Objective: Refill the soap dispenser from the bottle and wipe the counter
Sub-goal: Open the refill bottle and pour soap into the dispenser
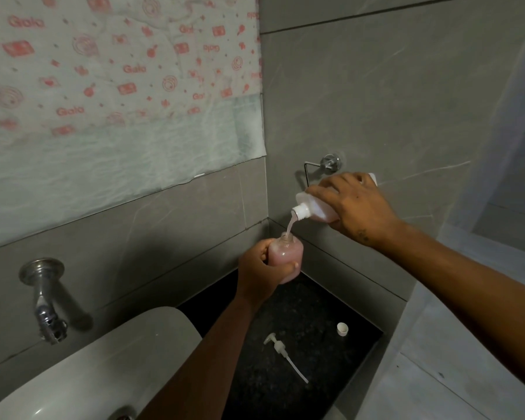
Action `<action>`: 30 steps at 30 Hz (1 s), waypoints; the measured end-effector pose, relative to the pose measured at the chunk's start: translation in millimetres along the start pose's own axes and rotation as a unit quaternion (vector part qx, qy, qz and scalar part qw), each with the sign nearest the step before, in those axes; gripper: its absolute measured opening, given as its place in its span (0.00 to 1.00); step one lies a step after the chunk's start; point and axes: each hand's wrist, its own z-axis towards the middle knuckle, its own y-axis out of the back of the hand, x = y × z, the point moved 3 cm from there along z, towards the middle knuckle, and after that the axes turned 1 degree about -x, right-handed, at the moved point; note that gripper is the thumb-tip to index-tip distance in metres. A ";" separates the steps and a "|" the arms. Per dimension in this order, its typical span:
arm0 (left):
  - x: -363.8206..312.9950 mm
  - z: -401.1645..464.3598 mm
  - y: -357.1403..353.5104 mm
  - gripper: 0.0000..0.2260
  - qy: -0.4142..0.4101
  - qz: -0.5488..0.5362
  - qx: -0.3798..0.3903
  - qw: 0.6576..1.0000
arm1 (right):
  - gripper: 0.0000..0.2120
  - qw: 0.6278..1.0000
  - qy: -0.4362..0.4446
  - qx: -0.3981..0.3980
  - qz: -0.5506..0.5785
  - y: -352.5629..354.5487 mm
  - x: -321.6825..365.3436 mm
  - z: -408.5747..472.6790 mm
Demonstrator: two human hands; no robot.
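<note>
My left hand grips a small clear soap dispenser with pink soap inside, held upright above the black counter with its neck uncapped. My right hand holds a white refill bottle tipped down to the left, its mouth just above the dispenser's neck. A thin pink stream of soap runs from the bottle into the dispenser. The dispenser's white pump head with its tube lies on the counter. The bottle's white cap lies to its right.
A white sink basin sits left of the counter, with a chrome tap on the grey tiled wall above it. A chrome holder is fixed to the right wall. A printed sheet covers the upper wall.
</note>
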 end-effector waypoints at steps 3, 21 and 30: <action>-0.1 0.4 0.6 0.19 0.000 0.001 -0.002 1.000 | 0.35 1.000 0.001 0.001 -0.001 -0.9 -0.7 1.0; 9.1 6.2 -4.4 0.20 0.015 0.022 -0.005 1.000 | 0.35 1.000 0.009 0.009 0.018 -16.8 4.6 -2.0; 14.0 10.9 -6.8 0.20 0.021 0.040 -0.011 0.999 | 0.35 1.000 0.013 -0.002 0.025 -24.6 1.6 -2.8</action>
